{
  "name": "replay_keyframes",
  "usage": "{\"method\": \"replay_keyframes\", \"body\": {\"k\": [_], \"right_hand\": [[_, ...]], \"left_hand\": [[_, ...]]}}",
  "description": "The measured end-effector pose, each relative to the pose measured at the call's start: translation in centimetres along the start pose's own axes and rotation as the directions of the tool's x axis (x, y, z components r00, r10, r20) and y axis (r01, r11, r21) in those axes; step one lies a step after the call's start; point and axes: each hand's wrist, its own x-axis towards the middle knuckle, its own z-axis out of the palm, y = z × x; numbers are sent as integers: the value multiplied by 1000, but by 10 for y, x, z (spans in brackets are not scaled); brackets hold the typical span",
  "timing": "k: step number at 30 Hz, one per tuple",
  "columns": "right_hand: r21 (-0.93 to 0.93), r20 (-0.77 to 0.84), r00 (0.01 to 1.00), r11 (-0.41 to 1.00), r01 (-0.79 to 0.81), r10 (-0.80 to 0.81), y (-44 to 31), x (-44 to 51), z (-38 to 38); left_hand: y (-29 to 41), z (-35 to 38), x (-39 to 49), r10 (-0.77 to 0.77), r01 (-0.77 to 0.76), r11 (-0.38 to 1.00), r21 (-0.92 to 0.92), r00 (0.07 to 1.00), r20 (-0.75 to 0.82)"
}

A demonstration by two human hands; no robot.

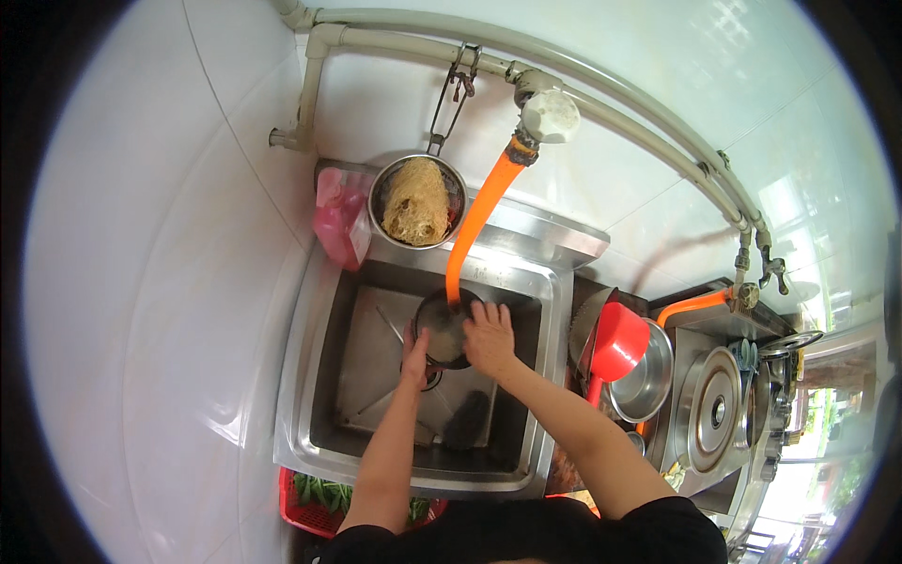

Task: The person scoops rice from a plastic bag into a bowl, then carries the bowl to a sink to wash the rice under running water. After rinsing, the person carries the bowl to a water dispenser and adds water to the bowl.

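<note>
A round dark bowl (pixel 445 337), with cloudy liquid in it, is in the stainless steel sink (pixel 366 345), tilted under the end of an orange hose (pixel 473 225). My left hand (pixel 416 352) grips the bowl's left side, thumb against the rim. On its right side, my right hand (pixel 490 340) overlaps the rim with fingers pointing away from me. Those fingers are slightly blurred, so whether they grip the rim is unclear. Whether water runs from the hose is hidden by the bowl. Part of the drain (pixel 433 381) shows below the bowl.
Behind the sink, a strainer (pixel 377 222) with a dried loofah (pixel 414 201) hangs from a pipe (pixel 409 49). A pink bag (pixel 341 224) sits at the back left corner. At right are a red ladle (pixel 620 342), metal basin (pixel 652 381) and lidded pot (pixel 712 409). A red basket (pixel 303 518) holds greens (pixel 320 490).
</note>
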Motion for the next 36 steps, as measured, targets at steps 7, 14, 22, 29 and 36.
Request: {"method": "replay_keyframes", "body": {"k": [7, 14, 22, 29, 36], "right_hand": [[370, 187, 794, 790, 489, -579, -17, 12, 74], [46, 526, 850, 997, -61, 27, -12, 21, 101], [626, 724, 645, 161, -763, 245, -46, 12, 119], [393, 898, 272, -355, -849, 345, -13, 45, 123], [379, 228, 781, 792, 479, -582, 3, 14, 75]], "left_hand": [[1, -16, 3, 1, -39, 974, 221, 985, 171], [11, 0, -15, -121, 114, 989, 94, 990, 74], [12, 18, 2, -138, 131, 987, 93, 988, 68], [33, 22, -11, -190, 164, 970, 182, 973, 131], [40, 13, -10, -227, 205, 934, 292, 973, 43]]}}
